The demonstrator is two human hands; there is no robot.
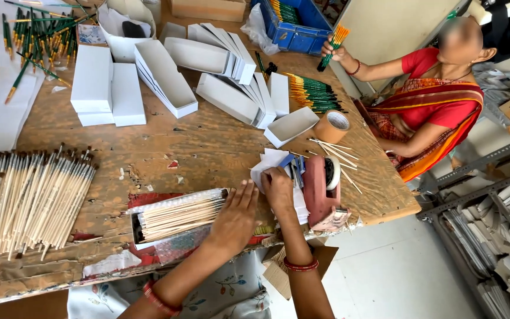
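A bundle of pale wooden-handled brushes [175, 215], wrapped in clear bubble film, lies in a shallow box at the table's near edge. My left hand [234, 217] lies flat on the bundle's right end, fingers spread. My right hand [278, 186] is curled over a small stack of white paper slips [267, 160], right next to a red tape dispenser [320, 195] with its tape roll [333, 172]. The curled fingers hide whether they pinch anything.
A large heap of bare wooden brushes [25, 201] lies left. White boxes [107, 85], open box trays [225, 97], green-handled brushes [36, 35], a brown tape roll [332, 127] and a blue crate [293, 26] are farther back. A seated co-worker [438, 88] holds brushes at right.
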